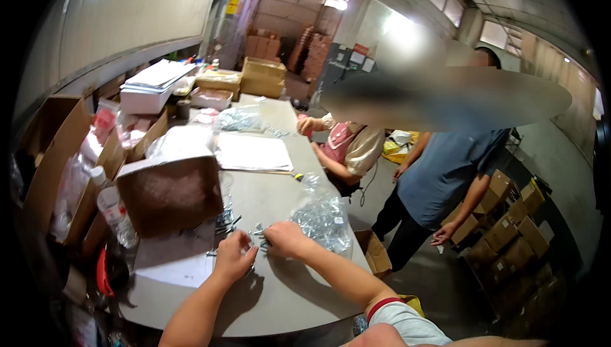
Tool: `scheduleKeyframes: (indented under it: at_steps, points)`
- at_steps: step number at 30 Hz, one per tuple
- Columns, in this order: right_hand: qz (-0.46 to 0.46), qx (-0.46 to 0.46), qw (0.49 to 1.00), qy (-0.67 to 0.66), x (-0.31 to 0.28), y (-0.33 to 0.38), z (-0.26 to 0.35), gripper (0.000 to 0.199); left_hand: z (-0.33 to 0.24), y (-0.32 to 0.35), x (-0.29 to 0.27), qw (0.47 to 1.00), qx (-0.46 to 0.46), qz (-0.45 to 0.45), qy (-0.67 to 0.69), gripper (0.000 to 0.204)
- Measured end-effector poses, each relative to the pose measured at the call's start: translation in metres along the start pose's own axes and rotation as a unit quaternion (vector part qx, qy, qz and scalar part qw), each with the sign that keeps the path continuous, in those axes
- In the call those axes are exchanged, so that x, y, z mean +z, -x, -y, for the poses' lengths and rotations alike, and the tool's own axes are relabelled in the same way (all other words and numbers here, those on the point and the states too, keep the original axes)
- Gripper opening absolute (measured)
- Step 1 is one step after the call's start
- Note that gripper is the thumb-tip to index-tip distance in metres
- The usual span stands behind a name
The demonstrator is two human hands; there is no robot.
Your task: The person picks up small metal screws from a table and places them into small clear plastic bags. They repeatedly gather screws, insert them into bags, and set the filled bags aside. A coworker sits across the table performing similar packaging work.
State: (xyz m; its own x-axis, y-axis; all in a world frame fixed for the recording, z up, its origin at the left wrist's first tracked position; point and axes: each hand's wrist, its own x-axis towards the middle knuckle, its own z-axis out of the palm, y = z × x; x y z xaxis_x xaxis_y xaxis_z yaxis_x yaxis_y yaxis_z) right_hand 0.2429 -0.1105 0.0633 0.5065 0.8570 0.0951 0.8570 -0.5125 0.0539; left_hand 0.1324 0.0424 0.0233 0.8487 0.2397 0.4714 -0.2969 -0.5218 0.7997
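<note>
My left hand (233, 256) and my right hand (286, 239) meet over the grey table (280, 296), fingers pinched on small metal parts (258, 232) between them. More loose metal parts (227, 218) lie just beyond my left hand. A clear plastic bag of small packets (324, 219) sits right beside my right hand. A brown cardboard box (170, 194) stands behind my left hand, with white paper (175, 264) under its near side.
Two other people are at the table's right side: one seated in pink and cream (349, 146), one standing in a blue shirt (445, 169). White sheets (253, 153), more bags (238, 120) and cardboard boxes (262, 76) fill the far table. Open cartons (63, 162) and a bottle (114, 210) crowd the left; stacked boxes (509, 226) stand on the right floor.
</note>
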Motion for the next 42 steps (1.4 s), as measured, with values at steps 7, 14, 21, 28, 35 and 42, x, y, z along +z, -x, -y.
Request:
scheduleKeyframes:
  at_steps: [7,14,21,28,35,42]
  points:
    - [-0.086,0.017,0.817,-0.57,-0.024,0.02,0.02,0.019,-0.007,0.005,0.007,0.986,-0.035,0.096,0.134,0.029]
    - [-0.103,0.005,0.804,-0.586,-0.007,0.026,0.018,0.025,-0.007,0.006,0.016,0.889,-0.146,0.131,0.414,0.022]
    - [-0.135,0.087,0.944,-0.288,-0.003,0.034,0.005,0.023,0.002,0.001,0.006,0.886,-0.129,0.023,0.444,0.021]
    - [-0.153,0.181,0.947,-0.216,0.013,0.046,-0.01,0.016,0.009,-0.009,0.006,0.876,-0.147,-0.059,0.456,0.019]
    - [-0.044,0.117,0.979,-0.161,0.01,0.03,0.01,0.024,0.012,-0.006,0.0,0.854,-0.154,-0.077,0.49,0.02]
    - [-0.034,0.041,0.999,0.012,0.027,0.01,0.029,0.013,0.016,-0.005,0.004,0.881,-0.14,-0.031,0.451,0.021]
